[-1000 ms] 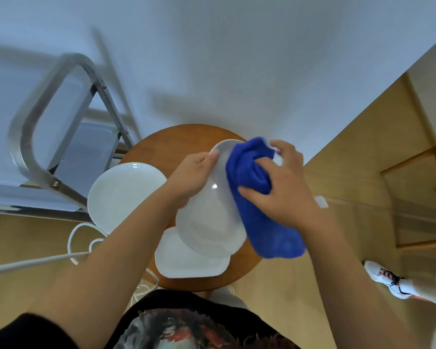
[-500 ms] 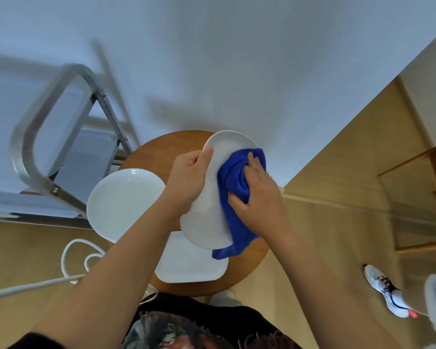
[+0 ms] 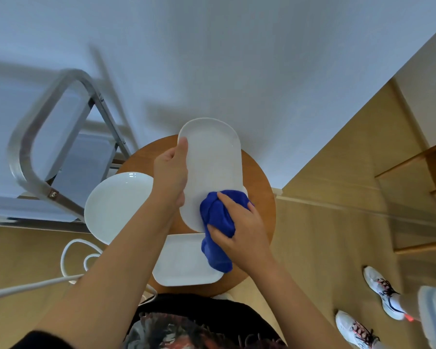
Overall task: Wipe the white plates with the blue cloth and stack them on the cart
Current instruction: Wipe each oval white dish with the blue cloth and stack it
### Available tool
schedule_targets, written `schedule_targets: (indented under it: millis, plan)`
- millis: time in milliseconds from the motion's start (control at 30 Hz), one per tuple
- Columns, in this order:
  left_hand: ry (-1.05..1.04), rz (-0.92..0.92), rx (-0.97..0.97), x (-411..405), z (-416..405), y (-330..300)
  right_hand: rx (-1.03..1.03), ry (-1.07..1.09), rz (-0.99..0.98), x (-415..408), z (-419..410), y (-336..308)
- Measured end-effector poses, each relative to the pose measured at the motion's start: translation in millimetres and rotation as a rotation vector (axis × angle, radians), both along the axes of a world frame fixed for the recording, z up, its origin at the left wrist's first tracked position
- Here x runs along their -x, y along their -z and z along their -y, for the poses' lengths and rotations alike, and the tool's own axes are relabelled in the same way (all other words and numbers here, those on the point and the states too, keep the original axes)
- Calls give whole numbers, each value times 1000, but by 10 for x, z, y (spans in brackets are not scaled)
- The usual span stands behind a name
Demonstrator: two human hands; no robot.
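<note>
The long white plate (image 3: 212, 170) is held up over the round wooden table (image 3: 259, 187). It is an oval shape, and its long way runs from near the person out toward the white wall (image 3: 237, 59). The far end points at the wall and the near end points back at the person's body. Its face is turned up toward the camera. The left hand (image 3: 170, 172) holds the plate by its left edge. The thumb lies flat along the top of the rim and points away toward the wall, and the other fingers are hidden under the plate. The left arm comes up from the bottom left. The right hand (image 3: 239, 222) is at the near end of the plate and squeezes the blue cloth (image 3: 217, 222) in a bunch. Its fingers are curled and pressed into the cloth, pushing it onto the plate. A tail of the cloth hangs down below the hand. A round white plate (image 3: 116, 205) sits on the left side of the table. A square white plate (image 3: 184, 263) lies on the near side, just under the cloth. The metal cart (image 3: 51, 137) stands to the left, beside the table.
</note>
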State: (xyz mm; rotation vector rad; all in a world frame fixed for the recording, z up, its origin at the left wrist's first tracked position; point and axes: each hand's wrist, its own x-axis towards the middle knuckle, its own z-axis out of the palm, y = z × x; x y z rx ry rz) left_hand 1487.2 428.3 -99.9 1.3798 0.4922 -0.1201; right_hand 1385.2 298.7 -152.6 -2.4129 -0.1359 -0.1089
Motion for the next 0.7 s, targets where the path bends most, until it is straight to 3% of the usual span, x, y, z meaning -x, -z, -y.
schedule_targets:
  millis: [233,333,433,533,600,700]
  plan:
    - [-159,9,86,21,18,55,-5,-36,121,143,-184,-25]
    - [-140,38,84,98,34,123,-152,-118,-30,199,-207,-116]
    - [-22,56,83,183,14,164,-386,-64,-248,210,19,-304]
    - [116,65,67,192,-28,190,-586,181,-157,71,233,-520]
    - [215,67,123,209,-5,173,-558,300,-42,-119,254,-633]
    - [286,44,355,262,92,74,-298,213,6,-353,34,-692]
